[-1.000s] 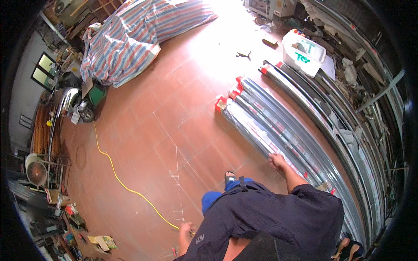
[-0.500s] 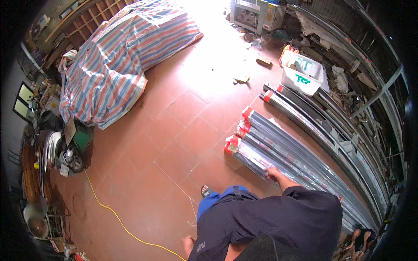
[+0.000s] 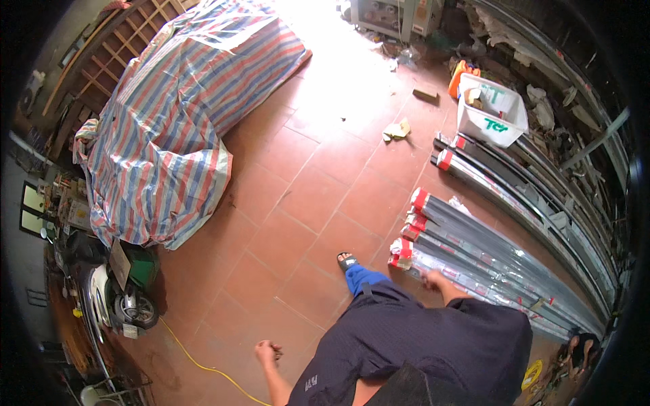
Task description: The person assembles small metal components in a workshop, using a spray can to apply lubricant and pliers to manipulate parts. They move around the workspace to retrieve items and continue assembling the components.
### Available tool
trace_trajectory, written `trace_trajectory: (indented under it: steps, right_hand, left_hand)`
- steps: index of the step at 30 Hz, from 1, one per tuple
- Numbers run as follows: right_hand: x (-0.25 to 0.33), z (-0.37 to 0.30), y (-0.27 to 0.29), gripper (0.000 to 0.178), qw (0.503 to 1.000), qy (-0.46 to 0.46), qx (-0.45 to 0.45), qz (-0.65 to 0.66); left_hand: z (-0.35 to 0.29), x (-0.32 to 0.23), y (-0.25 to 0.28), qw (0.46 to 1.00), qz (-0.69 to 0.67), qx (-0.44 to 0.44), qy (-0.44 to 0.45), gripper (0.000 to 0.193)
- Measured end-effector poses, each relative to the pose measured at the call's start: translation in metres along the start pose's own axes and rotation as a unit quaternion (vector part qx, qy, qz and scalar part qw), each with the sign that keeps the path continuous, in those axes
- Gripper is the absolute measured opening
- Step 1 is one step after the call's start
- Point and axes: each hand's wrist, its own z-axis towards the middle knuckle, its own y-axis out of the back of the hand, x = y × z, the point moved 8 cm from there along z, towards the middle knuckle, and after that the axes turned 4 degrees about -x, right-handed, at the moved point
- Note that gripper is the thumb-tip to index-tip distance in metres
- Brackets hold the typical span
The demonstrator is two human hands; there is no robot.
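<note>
My left hand (image 3: pixel 268 352) hangs over the tiled floor at the lower middle, its fingers curled. Whether anything lies inside them is hidden. My right hand (image 3: pixel 437 279) is over the near side of a plastic-wrapped bundle of long bars (image 3: pixel 460 273); its fingers are smeared, and I cannot tell whether it touches the wrap. Beside that bundle lie another wrapped bundle (image 3: pixel 455 245) and a grey one (image 3: pixel 474 227), their ends bound with red and white wrapping. My foot in a dark sandal (image 3: pixel 347 261) is on the floor left of the bundles.
A striped tarpaulin (image 3: pixel 162 135) covers a large heap at left. Below it stands a motorbike (image 3: pixel 128 304). A yellow cable (image 3: pixel 203 366) crosses the floor. More long bars (image 3: pixel 514 183), a white bin (image 3: pixel 497 128) and cluttered racks line the right. Another person (image 3: pixel 581 352) is at lower right.
My view has shifted, and the bundles now appear farther right. My left hand has come farther into view. My right hand has moved closer to the bundles' red-wrapped ends.
</note>
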Motion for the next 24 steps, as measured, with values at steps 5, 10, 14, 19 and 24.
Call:
trace_trajectory:
  steps: [5,10,14,19,24]
  right_hand:
    - [0.282,0.055,-0.042,0.025,0.973,0.223,0.003,0.056]
    - [0.499,0.028,-0.111,0.029,0.978,0.203,-0.015,0.041]
    - [0.578,0.006,-0.211,0.049,0.963,0.269,0.009,0.014]
    - [0.551,0.009,-0.409,0.051,0.959,0.253,0.125,0.023]
    - [0.450,-0.028,-0.618,0.034,0.895,0.104,0.299,-0.314]
  left_hand:
    - [-0.008,-0.021,-0.039,0.999,0.031,0.014,0.011,0.026]
    - [0.024,0.023,-0.019,0.997,0.054,0.025,0.055,0.024]
    - [0.061,0.058,-0.004,0.972,0.082,0.142,-0.166,0.015]
    - [0.114,0.127,0.062,0.956,-0.262,-0.039,0.125,0.012]
    - [0.145,0.099,0.160,0.942,-0.302,-0.097,0.107,0.020]
